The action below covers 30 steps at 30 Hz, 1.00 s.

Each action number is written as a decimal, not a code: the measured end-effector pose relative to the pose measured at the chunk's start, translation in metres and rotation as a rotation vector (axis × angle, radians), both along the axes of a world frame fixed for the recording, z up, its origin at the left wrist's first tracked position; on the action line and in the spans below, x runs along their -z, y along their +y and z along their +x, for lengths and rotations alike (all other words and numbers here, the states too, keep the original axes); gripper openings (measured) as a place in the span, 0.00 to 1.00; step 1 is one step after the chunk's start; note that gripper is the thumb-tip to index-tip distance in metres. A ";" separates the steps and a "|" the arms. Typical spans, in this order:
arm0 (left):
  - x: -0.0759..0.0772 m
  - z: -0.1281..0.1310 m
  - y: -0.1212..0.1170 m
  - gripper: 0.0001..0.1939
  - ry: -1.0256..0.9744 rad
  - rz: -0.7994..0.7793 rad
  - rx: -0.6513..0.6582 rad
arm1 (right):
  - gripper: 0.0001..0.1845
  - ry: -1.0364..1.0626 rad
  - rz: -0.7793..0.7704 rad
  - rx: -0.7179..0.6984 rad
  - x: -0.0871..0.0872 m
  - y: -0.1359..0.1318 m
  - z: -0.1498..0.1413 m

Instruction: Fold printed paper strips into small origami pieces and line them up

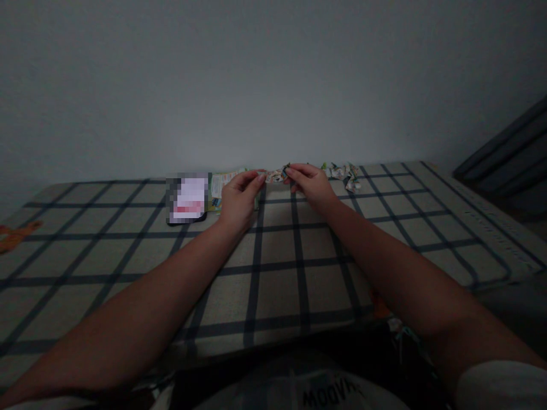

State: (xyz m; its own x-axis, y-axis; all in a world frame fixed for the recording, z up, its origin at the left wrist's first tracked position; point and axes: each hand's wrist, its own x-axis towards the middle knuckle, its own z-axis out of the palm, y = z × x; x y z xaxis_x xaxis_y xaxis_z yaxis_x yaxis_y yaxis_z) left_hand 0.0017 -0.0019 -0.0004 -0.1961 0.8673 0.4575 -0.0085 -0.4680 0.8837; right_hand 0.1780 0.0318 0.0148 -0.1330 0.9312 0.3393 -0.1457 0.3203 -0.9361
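Between my two hands, near the far side of the table, stretches a crumpled strip of colourful printed paper [277, 174]. My left hand [240, 193] pinches its left end between thumb and fingers. At the other end, my right hand [311, 183] is closed on the strip with thumb and fingertips. More crumpled printed pieces [344, 173] lie just right of my right hand; whether they join the strip I cannot tell. Partly hidden behind my left hand is a flat green and white printed sheet [220, 185].
A phone [188, 199] with a lit, blurred screen lies left of the printed sheet. The checked tablecloth [277, 296] covers the table, which meets a plain wall [273, 85] at the back. An orange object [19, 234] sits at the left edge.
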 end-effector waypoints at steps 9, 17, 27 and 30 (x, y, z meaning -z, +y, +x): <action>0.001 0.005 -0.005 0.14 0.015 0.070 0.136 | 0.23 0.004 0.044 0.001 0.004 0.004 -0.003; 0.002 0.002 -0.003 0.28 0.210 0.129 0.094 | 0.19 -0.253 0.220 -0.007 0.003 0.000 0.002; 0.000 0.002 -0.003 0.25 0.180 0.185 0.070 | 0.18 -0.202 0.225 -0.048 0.003 -0.002 0.000; -0.003 0.003 -0.006 0.23 0.168 0.193 0.048 | 0.18 -0.194 0.216 -0.085 0.004 -0.001 0.000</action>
